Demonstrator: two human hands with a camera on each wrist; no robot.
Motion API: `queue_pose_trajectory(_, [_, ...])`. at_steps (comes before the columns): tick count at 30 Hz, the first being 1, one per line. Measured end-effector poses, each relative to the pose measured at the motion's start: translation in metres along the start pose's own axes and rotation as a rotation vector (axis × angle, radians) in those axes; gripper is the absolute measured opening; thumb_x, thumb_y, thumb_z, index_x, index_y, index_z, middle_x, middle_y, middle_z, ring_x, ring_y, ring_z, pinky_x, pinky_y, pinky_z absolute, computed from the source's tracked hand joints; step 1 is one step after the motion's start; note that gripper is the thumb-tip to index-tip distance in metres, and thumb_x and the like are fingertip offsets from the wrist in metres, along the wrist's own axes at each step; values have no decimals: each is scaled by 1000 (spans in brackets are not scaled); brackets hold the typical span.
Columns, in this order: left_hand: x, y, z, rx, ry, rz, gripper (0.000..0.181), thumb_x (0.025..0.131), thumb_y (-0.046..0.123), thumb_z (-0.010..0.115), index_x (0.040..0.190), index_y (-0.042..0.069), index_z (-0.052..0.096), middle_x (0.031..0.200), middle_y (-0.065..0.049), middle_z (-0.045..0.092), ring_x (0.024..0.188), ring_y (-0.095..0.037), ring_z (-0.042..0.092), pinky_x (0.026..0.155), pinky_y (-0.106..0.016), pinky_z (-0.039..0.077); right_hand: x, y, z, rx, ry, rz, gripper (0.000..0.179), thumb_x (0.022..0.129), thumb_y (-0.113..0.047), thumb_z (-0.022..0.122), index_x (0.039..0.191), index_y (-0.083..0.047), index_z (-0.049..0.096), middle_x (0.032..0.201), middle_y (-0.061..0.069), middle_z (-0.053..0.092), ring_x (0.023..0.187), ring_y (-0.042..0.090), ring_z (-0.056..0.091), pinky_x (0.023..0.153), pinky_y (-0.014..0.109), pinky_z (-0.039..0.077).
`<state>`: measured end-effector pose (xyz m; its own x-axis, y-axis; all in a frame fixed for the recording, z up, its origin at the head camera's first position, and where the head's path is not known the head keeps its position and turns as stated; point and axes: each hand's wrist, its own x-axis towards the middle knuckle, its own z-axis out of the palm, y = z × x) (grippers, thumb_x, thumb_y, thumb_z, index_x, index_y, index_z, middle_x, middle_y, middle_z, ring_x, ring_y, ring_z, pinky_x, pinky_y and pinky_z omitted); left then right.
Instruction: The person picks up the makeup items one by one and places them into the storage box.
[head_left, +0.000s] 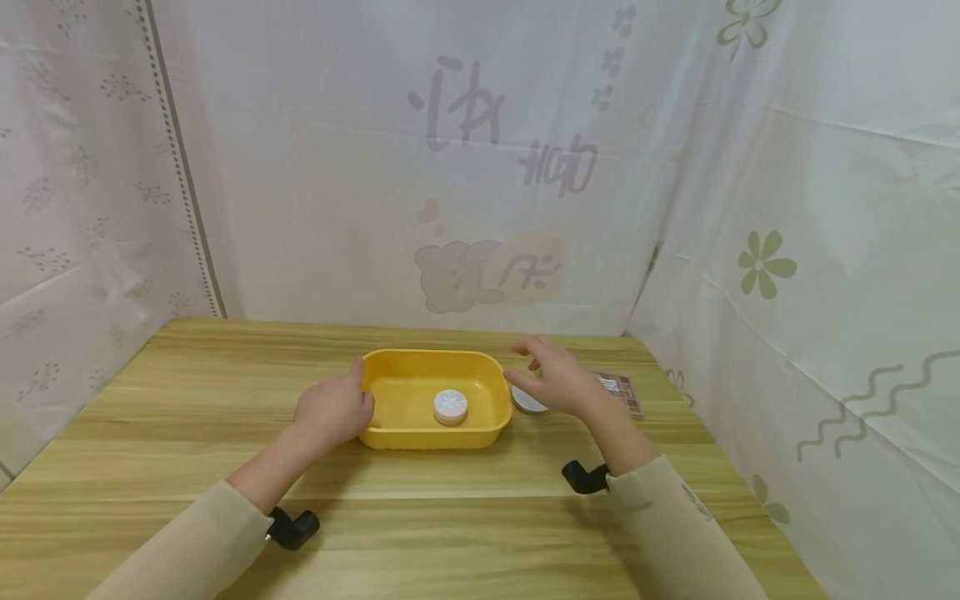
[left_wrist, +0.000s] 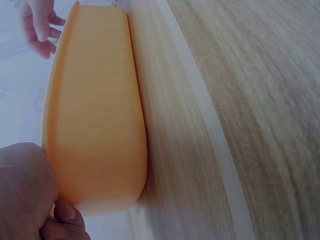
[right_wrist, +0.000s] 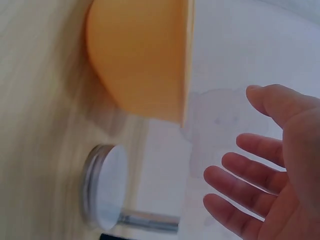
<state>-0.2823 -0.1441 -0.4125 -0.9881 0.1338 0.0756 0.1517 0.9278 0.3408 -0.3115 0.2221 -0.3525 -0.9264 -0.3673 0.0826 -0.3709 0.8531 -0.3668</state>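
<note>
While pale fabric printed with flowers and a bear [head_left: 337, 183] closes off the back and sides, a wood-grain table [head_left: 225, 358] takes up the lower half of the head view. On it, roughly mid-table, sits an oblong yellow plastic-looking tub with rounded corners [head_left: 431, 440], upright, open side up. Left hand [head_left: 335, 406] grips the tub's left end at the rim; right hand [head_left: 558, 379] is empty, fingers spread and loosely bent, hovering just off the tub's right end, no contact with anything. Flat brown-and-white checked packet [head_left: 628, 395] lies farther right, partly behind the right arm. Round flat tin with white top and silver rim [right_wrist: 111, 187] is on the table just beside the tub's right end, below the right hand. Smallest: white puck-like disc with a faintly marked top [head_left: 450, 406], lying flat inside the tub, right of centre, near the front wall. Step in hand reads as working with the round pieces at the tub. To do it well: keep the left grip firm so the tub can't slide, pinch a round piece by its edge, clear the rim, set down flat without knocking its neighbour.
</note>
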Motion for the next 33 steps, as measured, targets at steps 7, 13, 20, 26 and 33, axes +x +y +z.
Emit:
queue_pose_trajectory(7, [1, 0, 1, -5, 4, -3, 70, 107, 24, 48, 168, -7, 33, 57, -5, 54, 48, -19, 43, 44, -32, 33, -5, 25, 6, -4, 12, 41, 65, 110, -54, 60, 157, -9, 57, 150, 15, 61, 127, 36, 65, 104, 56, 56])
queue_pose_trajectory(13, [1, 0, 0, -3, 7, 3, 70, 107, 24, 48, 168, -7, 33, 56, -3, 52, 48, -18, 41, 44, -31, 32, -10, 39, 9, -4, -13, 57, 63, 109, -46, 64, 157, -6, 55, 158, 21, 54, 126, 40, 66, 102, 57, 58])
queue_pose_trajectory(20, [0, 0, 0, -9, 7, 8, 69, 107, 23, 49, 167, -8, 34, 54, -1, 49, 46, -15, 36, 44, -29, 29, -8, 54, 21, -61, -53, 81, 70, 105, -47, 72, 158, -5, 55, 156, 24, 55, 128, 40, 65, 105, 59, 57])
queue_pose_trajectory(26, [0, 0, 1, -5, -2, -1, 69, 108, 23, 49, 168, -7, 33, 54, -2, 49, 46, -15, 35, 44, -29, 29, -6, 58, 32, -121, -70, 99, 79, 101, -54, 75, 161, -7, 53, 163, 27, 49, 141, 48, 57, 112, 67, 51])
queue_pose_trajectory(33, [0, 2, 0, -11, -8, -3, 69, 108, 23, 48, 168, -7, 33, 54, -1, 50, 46, -14, 35, 44, -29, 29, -6, 58, 39, -142, -80, 126, 83, 99, -56, 77, 163, -9, 51, 165, 26, 48, 145, 53, 53, 112, 73, 48])
